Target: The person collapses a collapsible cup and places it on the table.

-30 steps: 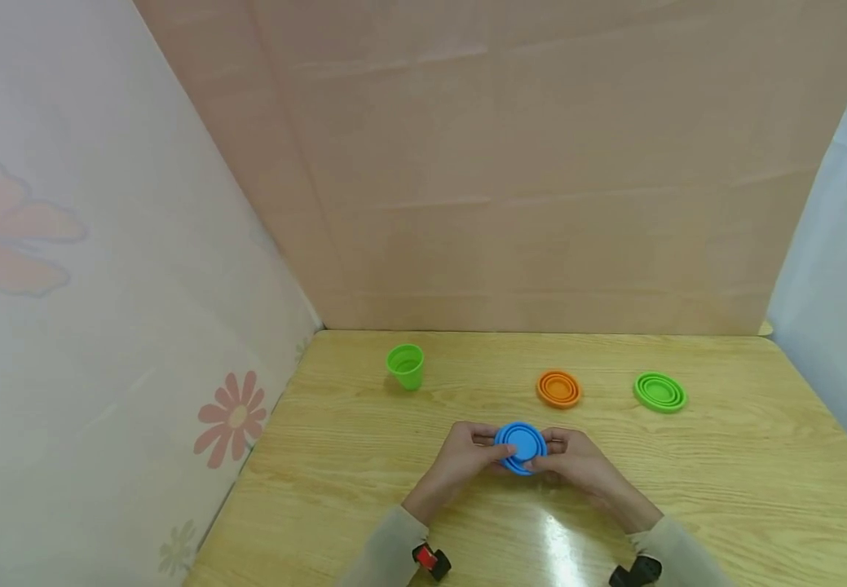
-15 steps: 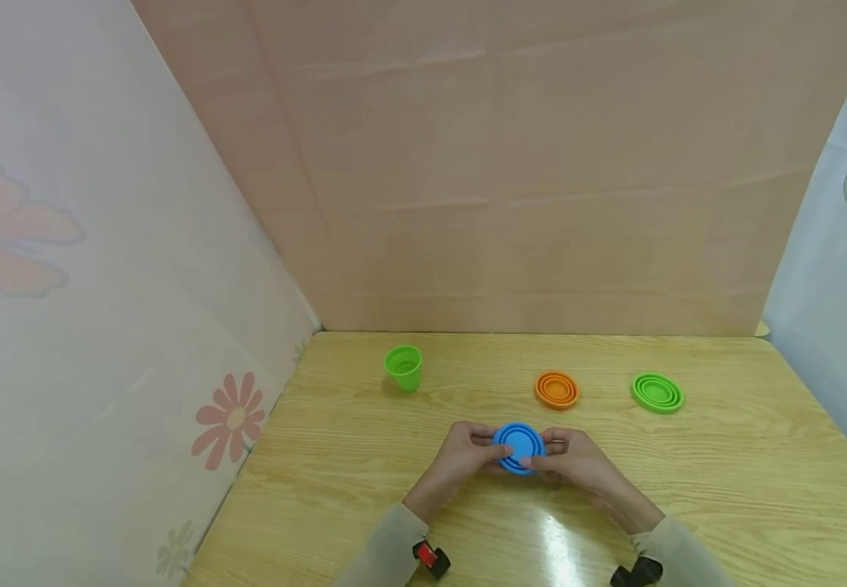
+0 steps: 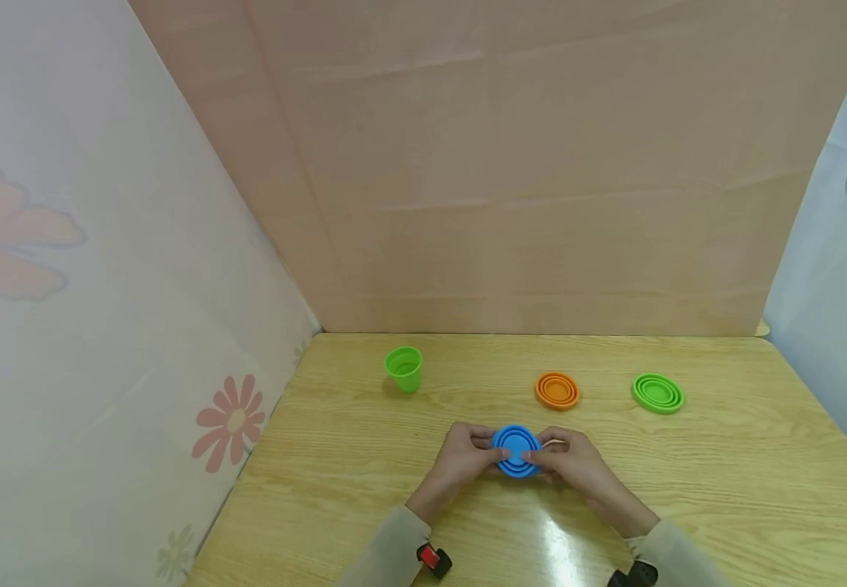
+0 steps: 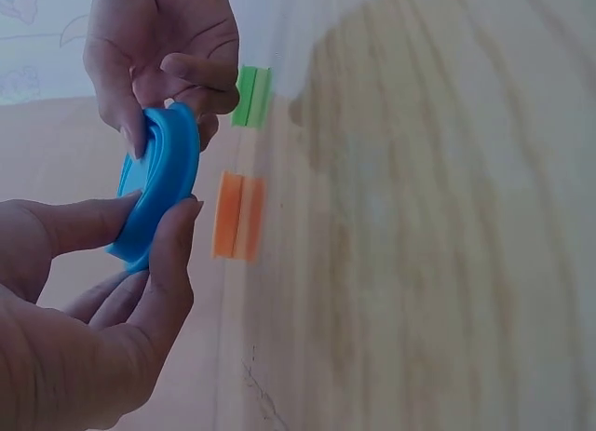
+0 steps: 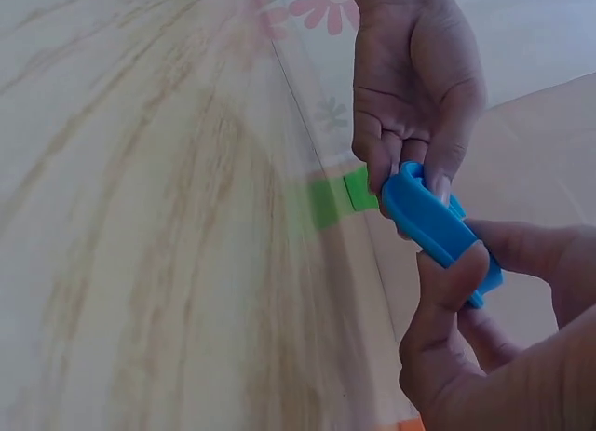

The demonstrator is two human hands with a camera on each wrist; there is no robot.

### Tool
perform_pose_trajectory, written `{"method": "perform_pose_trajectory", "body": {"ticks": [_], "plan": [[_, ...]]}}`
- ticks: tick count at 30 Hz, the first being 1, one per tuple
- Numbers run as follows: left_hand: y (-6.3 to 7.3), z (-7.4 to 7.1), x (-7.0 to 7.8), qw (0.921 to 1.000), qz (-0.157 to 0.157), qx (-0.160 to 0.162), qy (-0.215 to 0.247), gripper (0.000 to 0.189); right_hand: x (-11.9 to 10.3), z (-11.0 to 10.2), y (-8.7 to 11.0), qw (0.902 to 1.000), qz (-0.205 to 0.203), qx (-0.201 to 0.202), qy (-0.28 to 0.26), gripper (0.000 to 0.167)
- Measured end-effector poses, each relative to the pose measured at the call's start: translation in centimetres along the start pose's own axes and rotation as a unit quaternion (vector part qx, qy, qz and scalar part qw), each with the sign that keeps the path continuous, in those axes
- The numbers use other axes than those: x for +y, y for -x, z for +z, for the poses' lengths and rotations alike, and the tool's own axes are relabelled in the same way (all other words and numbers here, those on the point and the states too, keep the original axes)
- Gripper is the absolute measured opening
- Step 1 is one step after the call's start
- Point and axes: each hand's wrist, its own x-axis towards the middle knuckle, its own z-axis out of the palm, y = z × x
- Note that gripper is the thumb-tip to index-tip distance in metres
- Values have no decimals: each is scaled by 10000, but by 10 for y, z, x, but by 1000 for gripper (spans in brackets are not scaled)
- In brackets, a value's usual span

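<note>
A blue collapsible cup [image 3: 517,441], folded flat into rings, is held up between both hands above the table's front half. My left hand [image 3: 458,456] pinches its left edge, thumb on the ringed face and fingers behind. From the opposite side my right hand [image 3: 577,461] grips it the same way, its thumb close to the left one. Both wrist views give the cup edge-on; its rim [image 4: 182,180] looks slightly bent in the left wrist view. In the right wrist view the cup [image 5: 438,226] sits between the fingers of both hands.
Behind the hands lie a flattened orange collapsible cup [image 3: 558,391] and, farther right, a flattened green one [image 3: 658,394]. An extended green cup [image 3: 404,368] stands at the back left. A beige panel [image 3: 540,204] rises at the wooden table's [image 3: 320,456] back edge.
Both hands keep hold of the blue cup, which has shifted slightly left. The right thumb has moved a little up its face. The other cups stay where they were.
</note>
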Motion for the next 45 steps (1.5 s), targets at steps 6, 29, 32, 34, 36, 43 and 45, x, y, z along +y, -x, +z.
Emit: {"method": "perform_pose_trajectory", "body": {"ticks": [6, 29, 32, 34, 36, 43, 45], "plan": [[0, 0, -2, 9999, 158, -21, -41, 37, 1, 3, 1, 9994, 149, 301, -40, 29], [3, -28, -12, 9769, -649, -1020, 1764, 33, 1, -15, 4, 9878, -917, -1248, -155, 71], [3, -31, -13, 9766, -752, -1079, 1704, 32, -1, -13, 3, 9864, -911, -1366, -124, 76], [4, -32, -12, 9768, -795, -1109, 1653, 31, -1, -12, 2, 9851, -970, -1416, -87, 79], [5, -31, -11, 9770, -807, -1176, 1584, 32, 0, -11, 1, 9847, -1010, -1418, -58, 79], [4, -28, -4, 9779, -836, -1332, 1377, 32, 3, -12, -3, 9837, -1134, -1373, 268, 79], [4, -27, -3, 9772, -885, -1304, 1424, 31, 3, -13, -4, 9835, -1156, -1344, 364, 78]]}}
